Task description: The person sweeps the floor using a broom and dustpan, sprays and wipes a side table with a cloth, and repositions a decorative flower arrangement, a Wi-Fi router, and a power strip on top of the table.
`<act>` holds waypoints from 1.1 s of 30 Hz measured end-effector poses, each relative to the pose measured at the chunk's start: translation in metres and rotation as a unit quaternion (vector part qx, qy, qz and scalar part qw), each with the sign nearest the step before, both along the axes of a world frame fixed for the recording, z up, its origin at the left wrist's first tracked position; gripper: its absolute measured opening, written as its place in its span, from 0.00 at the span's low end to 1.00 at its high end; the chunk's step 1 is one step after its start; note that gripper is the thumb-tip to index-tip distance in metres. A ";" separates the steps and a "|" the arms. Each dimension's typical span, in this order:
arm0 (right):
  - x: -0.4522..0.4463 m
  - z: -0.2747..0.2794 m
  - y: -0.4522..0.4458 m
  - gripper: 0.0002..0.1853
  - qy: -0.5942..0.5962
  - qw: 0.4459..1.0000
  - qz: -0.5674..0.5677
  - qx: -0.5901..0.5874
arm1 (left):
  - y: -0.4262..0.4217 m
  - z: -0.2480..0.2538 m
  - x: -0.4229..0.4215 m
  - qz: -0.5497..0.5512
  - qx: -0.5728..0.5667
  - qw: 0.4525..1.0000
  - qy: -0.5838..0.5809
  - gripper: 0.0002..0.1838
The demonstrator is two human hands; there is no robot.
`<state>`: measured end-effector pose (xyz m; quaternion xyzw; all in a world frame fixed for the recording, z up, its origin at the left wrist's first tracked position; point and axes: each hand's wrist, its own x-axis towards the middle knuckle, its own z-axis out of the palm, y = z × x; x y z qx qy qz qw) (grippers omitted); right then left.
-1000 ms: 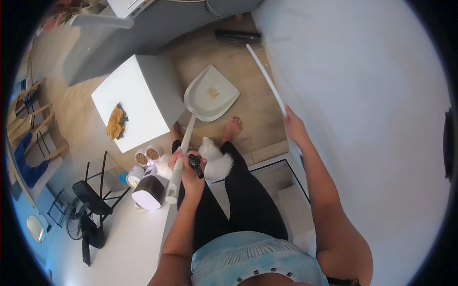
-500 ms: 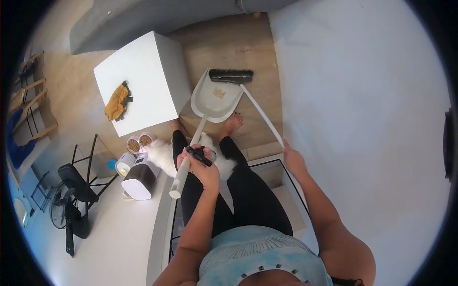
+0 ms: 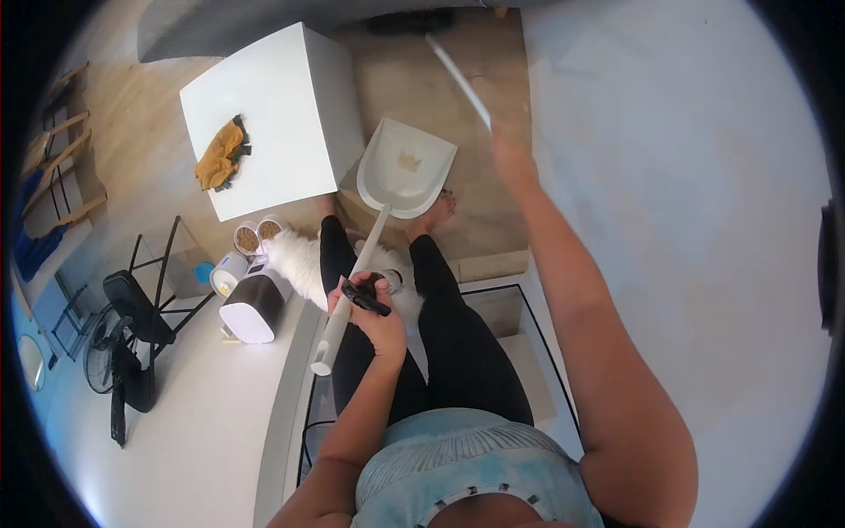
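My left hand (image 3: 377, 324) is closed around the long white handle of a dustpan (image 3: 387, 180). A small black object (image 3: 365, 297) is also in that hand; I cannot make out its kind. The dustpan's pan lies on the wooden floor between my feet and the white box, with a beige patch inside it. My right hand (image 3: 513, 157), blurred by motion, grips the white stick of a broom (image 3: 459, 81) and is stretched far forward. The dark broom head is smeared near the grey curved form at the top.
A white box (image 3: 264, 114) with a mustard cloth (image 3: 220, 157) on it stands left of the dustpan. A white furry animal (image 3: 299, 268) is by my legs, at the food bowls (image 3: 247, 239). A pale wall (image 3: 669, 220) rises on the right.
My right hand has moved forward with the broom, taking its head from the dustpan's edge to the far grey form. My left hand still holds the dustpan handle.
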<state>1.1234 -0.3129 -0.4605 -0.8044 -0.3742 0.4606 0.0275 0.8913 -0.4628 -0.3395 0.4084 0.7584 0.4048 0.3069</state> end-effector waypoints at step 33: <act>0.060 0.072 -0.030 0.22 -0.171 0.941 0.288 -0.052 | -0.028 0.040 -0.018 -0.286 -0.102 0.934 0.187 0.21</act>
